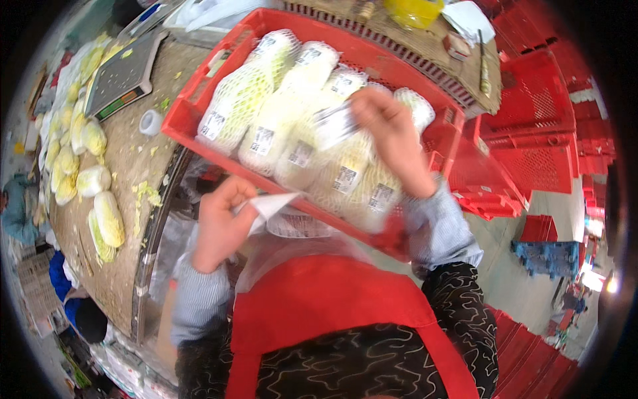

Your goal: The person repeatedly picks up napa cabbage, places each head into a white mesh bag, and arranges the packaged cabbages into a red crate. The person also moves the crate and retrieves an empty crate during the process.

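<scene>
My left hand [222, 223] pinches a folded white paper [272, 205] just below the near edge of a red crate [179, 120]. The crate holds several pale napa cabbages [242, 93] in white foam nets, many bearing printed labels. Over the middle of these, my right hand [389, 133] has thumb and fingers closed on a small white printed label [332, 125], slightly blurred, at a cabbage's surface. Whether it is stuck down I cannot tell. Part of the crate's lower right is hidden behind my right hand and sleeve.
A worktable [119, 166] at left carries loose cabbages [106, 219], a scale [123, 73] and a white roll [149, 122]. Behind is a ledge [432, 26] with a yellow container [412, 10]. Red crates [525, 93] and a blue pallet [545, 259] are at right. People are at far left.
</scene>
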Tool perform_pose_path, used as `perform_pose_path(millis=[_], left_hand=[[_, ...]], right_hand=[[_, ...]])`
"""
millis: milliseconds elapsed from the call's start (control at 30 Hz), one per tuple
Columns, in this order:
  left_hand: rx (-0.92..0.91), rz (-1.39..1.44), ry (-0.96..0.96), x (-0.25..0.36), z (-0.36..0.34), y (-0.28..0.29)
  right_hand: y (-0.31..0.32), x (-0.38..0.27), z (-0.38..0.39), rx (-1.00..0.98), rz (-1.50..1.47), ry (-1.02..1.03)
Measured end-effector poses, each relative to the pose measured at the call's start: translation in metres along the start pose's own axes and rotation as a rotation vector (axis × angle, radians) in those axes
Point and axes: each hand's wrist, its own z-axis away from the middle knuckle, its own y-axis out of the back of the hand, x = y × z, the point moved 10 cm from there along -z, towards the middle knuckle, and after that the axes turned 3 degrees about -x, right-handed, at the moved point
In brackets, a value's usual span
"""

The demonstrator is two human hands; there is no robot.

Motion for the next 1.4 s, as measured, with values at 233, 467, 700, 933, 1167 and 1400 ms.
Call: perform_pose_path(millis=[233,467,700,933,1167,1400], left_hand=[[-0.238,0.134,-0.171,0.018,0.018,-0.051],[-0.219,0.071,-0.377,0.074,0.031,-0.101],[-0.235,0.190,-0.470,0.107,0.039,-0.198],[-0.580,0.093,-0.539,0.127,0.075,-0.323],[-0.378,-0.424,-0.599,0.078,0.027,-0.302],[-0.303,-0.406,-0.602,0.057,0.034,-0.283]], right_hand=[[0.148,0.125,-0.027,-0.215,1.563,-0.212],[0.076,0.049,0.046,-0.128,0.262,-0.140],[0.056,0.012,0.203,0.256,-0.270,-0.273],[0.212,-0.010,0.321,0.992,-0.105,-0.048],[0.361,0.058,0.338,1.058,0.508,-0.268],[0.439,0.160,0.251,1.003,0.742,-0.273]])
